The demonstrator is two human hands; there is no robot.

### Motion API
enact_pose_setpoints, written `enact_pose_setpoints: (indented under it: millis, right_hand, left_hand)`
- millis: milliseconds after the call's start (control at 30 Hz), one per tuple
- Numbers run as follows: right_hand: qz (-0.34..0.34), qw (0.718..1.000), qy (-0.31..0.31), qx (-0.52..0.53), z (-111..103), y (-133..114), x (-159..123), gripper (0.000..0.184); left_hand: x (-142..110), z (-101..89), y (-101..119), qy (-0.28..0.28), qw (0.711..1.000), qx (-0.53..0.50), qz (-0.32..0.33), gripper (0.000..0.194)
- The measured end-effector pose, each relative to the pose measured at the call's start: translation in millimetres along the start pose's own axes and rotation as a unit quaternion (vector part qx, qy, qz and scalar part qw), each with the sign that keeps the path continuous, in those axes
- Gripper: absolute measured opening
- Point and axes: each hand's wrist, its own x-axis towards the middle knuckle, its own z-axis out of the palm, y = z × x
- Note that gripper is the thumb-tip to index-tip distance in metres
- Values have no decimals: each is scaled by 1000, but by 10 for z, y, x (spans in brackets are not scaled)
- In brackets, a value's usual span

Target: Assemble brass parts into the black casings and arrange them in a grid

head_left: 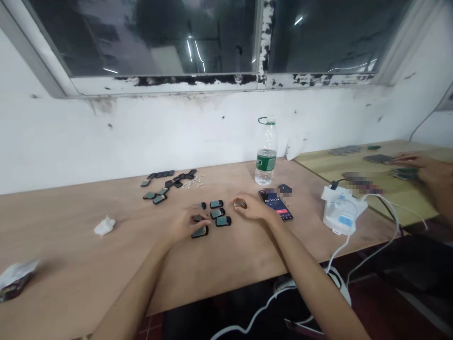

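Note:
Several small black devices with grey-green screens lie in a loose group on the table. One is the device [222, 220] nearest my right hand, and another is the device [200, 231] at the front left. My left hand [182, 224] rests over the left side of this group, thumb and fingers apart, partly covering two devices. To the right of the group, my right hand [252, 208] is curled, its fingertips closed around a small dark item [240, 203]. The fingers hide most of that item, so its kind is unclear.
Behind the group lie more devices [160, 199], black pieces [180, 178] and small white bits [193, 182]. A phone showing a timer [275, 204], water bottle [265, 160] and white cabled box [341, 210] stand rightward. Crumpled tissue [104, 226] lies left; another person's hand [417, 161] works far right.

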Motion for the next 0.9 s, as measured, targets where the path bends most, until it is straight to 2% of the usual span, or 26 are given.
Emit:
enact_pose_setpoints:
  millis: [167, 267, 333, 567, 767, 900]
  right_hand:
    - [40, 987, -45, 152, 106, -57, 46, 28]
    - [52, 979, -81, 180, 161, -30, 66, 24]
    - [56, 977, -80, 188, 191, -3, 75, 25]
    - [38, 977, -81, 196, 247, 42, 80, 27]
    - [-42, 979, -92, 180, 238, -7, 65, 15]
    - [-53, 980, -110, 158, 208, -60, 55, 12]
  left_hand:
    - [89, 338, 105, 28, 990, 65, 123, 16]
    - [115, 437, 107, 25, 982, 116, 147, 13]
    - [120, 462, 105, 21, 979, 132, 151, 12]
    - [90, 490, 166, 15, 983, 112, 146, 11]
    - [64, 508, 176, 1, 994, 80, 78, 6]
    - [80, 496, 189, -8, 997, 64, 37, 3]
